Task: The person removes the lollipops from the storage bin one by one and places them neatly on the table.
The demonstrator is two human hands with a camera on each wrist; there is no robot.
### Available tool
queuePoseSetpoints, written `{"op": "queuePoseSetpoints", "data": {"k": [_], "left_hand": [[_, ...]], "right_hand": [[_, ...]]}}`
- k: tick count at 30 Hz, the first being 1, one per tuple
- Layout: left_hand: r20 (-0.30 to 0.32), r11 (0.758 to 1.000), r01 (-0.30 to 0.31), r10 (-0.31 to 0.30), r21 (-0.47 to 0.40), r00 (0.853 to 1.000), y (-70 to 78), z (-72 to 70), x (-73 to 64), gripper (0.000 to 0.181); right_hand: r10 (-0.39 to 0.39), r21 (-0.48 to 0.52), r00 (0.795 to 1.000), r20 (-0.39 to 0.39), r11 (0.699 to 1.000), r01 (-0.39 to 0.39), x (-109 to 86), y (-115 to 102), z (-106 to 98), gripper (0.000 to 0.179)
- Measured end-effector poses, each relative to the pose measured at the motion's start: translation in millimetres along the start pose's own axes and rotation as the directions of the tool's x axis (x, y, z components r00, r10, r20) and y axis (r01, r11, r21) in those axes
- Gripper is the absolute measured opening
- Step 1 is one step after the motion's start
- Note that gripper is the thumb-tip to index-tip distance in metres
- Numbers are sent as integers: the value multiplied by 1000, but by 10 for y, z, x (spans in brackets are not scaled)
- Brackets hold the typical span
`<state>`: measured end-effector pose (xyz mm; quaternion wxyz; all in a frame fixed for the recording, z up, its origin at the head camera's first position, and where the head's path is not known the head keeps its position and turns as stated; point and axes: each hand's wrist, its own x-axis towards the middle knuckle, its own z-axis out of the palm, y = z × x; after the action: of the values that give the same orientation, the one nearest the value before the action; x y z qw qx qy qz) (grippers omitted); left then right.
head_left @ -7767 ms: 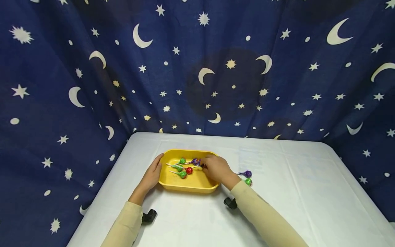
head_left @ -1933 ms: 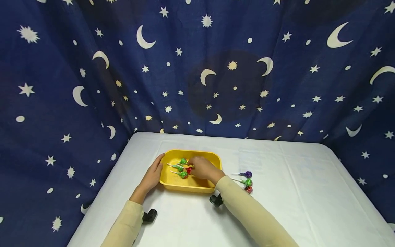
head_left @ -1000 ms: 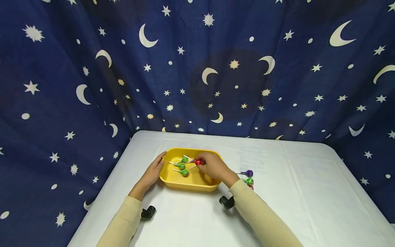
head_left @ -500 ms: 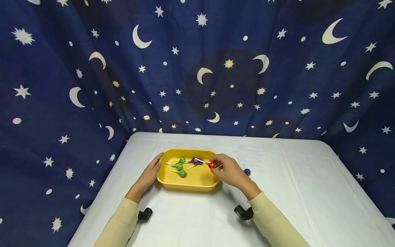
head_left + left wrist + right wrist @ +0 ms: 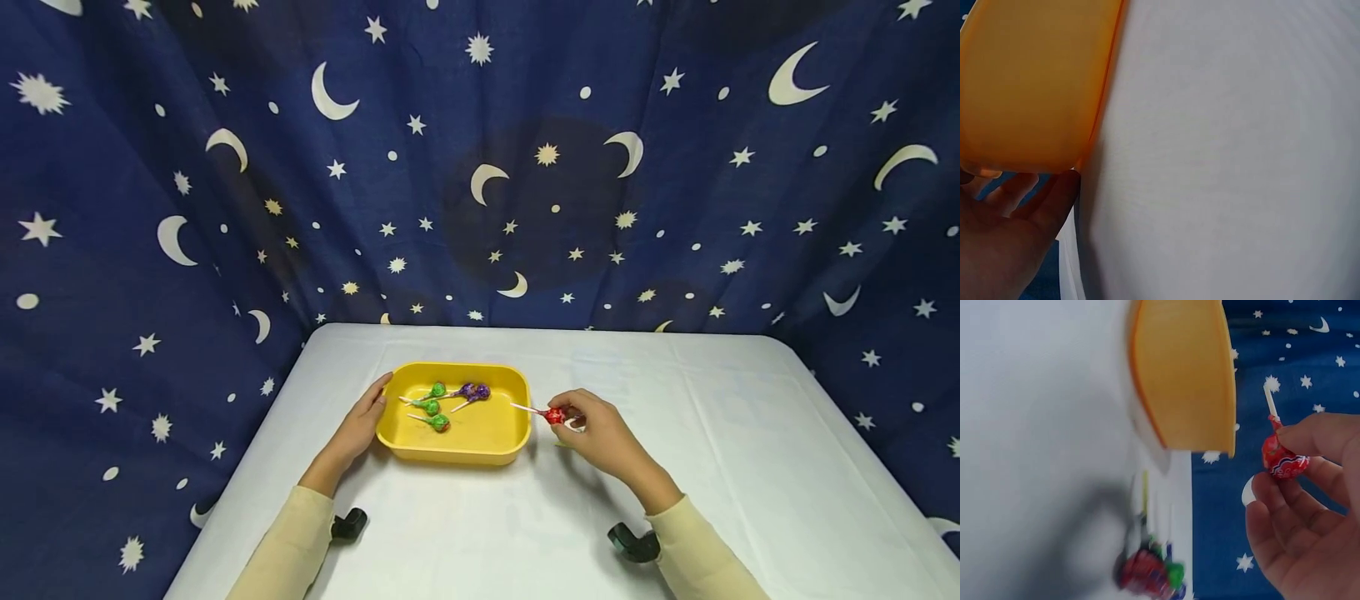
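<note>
My right hand (image 5: 609,442) pinches a red-wrapped lollipop (image 5: 554,416) by its candy head, just right of the yellow tray (image 5: 487,435). Its white stick points left toward the tray's rim; the right wrist view shows thumb and fingertips around the lollipop (image 5: 1285,456). My left hand (image 5: 356,435) rests against the tray's left end, with thumb and extended fingers touching the outer wall in the left wrist view. In the tray lie three green lollipops (image 5: 439,422) on the left and two purple lollipops (image 5: 482,392) near the back middle.
In the right wrist view, blurred red (image 5: 1144,573), green (image 5: 1175,574) and purple lollipops lie on the white-covered table (image 5: 465,533); my right hand mostly hides them in the head view. A dark blue curtain (image 5: 450,192) with moons and stars stands behind the table.
My right hand has lifted the red lollipop out of the tray and carried it right, past the rim. A red lollipop joined the purple and green ones on the table earlier. My left hand stays put.
</note>
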<state>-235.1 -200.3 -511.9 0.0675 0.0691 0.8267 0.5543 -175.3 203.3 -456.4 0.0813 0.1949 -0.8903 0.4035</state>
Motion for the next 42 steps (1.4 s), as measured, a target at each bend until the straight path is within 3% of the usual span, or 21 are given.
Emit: {"op": "queuePoseSetpoints", "data": {"k": [14, 20, 26, 42], "left_hand": [[-13, 1000, -17, 17, 2, 1000, 28, 7, -36, 50], [-2, 1000, -3, 3, -2, 1000, 35, 4, -45, 50], [0, 1000, 1, -1, 4, 1000, 18, -9, -15, 51], [-11, 1000, -9, 9, 5, 1000, 31, -2, -30, 51]], "right_hand": [[61, -127, 998, -19, 990, -63, -464, 231, -168, 28], [160, -145, 987, 32, 977, -154, -607, 281, -228, 24], [222, -198, 973, 64, 958, -206, -646, 304, -229, 23], [198, -229, 980, 32, 955, -186, -697, 394, -126, 27]]}}
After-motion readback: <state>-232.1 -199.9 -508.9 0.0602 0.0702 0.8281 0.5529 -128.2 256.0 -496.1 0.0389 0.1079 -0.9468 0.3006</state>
